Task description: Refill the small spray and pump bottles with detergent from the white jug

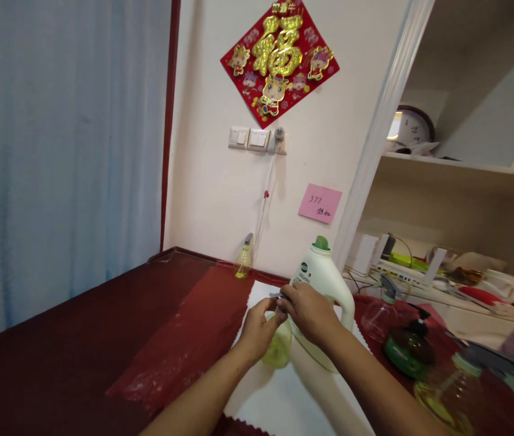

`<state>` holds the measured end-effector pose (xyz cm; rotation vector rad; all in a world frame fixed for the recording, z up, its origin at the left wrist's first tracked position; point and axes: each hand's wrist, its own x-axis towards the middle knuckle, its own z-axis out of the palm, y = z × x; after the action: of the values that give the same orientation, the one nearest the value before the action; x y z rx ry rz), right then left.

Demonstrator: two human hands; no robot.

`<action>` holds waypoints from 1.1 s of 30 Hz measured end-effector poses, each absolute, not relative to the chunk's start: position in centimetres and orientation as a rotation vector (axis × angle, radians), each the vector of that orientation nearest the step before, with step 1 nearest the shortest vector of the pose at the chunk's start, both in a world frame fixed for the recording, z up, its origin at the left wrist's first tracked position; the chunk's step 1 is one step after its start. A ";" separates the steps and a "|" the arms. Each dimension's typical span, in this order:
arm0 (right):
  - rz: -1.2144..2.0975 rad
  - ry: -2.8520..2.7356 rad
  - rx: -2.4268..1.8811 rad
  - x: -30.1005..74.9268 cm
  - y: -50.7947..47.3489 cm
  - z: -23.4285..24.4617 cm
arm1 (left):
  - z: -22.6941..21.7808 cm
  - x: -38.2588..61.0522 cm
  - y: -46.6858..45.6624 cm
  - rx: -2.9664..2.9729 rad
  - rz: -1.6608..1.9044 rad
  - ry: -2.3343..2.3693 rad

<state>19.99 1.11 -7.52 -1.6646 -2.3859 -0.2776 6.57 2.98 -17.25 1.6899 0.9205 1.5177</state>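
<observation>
A small clear spray bottle with yellow-green liquid stands on the white sheet, below my hands. My left hand is closed around the bottle's top, thumb and fingers pinched at its neck. From the other side, the fingers of my right hand grip the grey spray head, which they partly hide. Whether the head sits fully on the neck cannot be seen. Just behind my right hand, a large pale green detergent jug stands upright, its threaded mouth showing a green spout.
Red plastic covers the table beside the white sheet. A small spray bottle stands by the wall. At right are a clear spray bottle, a dark pump bottle and a blurred yellow-liquid bottle. Shelves rise behind.
</observation>
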 end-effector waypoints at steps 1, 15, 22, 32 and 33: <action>-0.277 -2.385 -1.663 19.9 1.1 -7.5 | -17.2 6.6 2.9 1.696 1.513 0.912; -0.289 -2.362 -1.655 19.7 0.8 -6.6 | -17.1 6.5 4.6 1.657 1.564 1.109; -0.299 -2.363 -1.631 19.9 1.0 -6.7 | -16.5 5.8 4.3 1.712 1.463 0.942; -0.333 -2.360 -1.630 19.8 1.2 -7.3 | -16.4 6.9 3.9 1.714 1.454 1.080; -0.335 -2.360 -1.632 19.8 1.2 -7.3 | -16.4 7.0 3.9 1.702 1.473 1.118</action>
<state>19.84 1.20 -7.29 -1.6318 -2.3596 -0.3352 7.00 3.89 -16.40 1.7021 1.1185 1.4735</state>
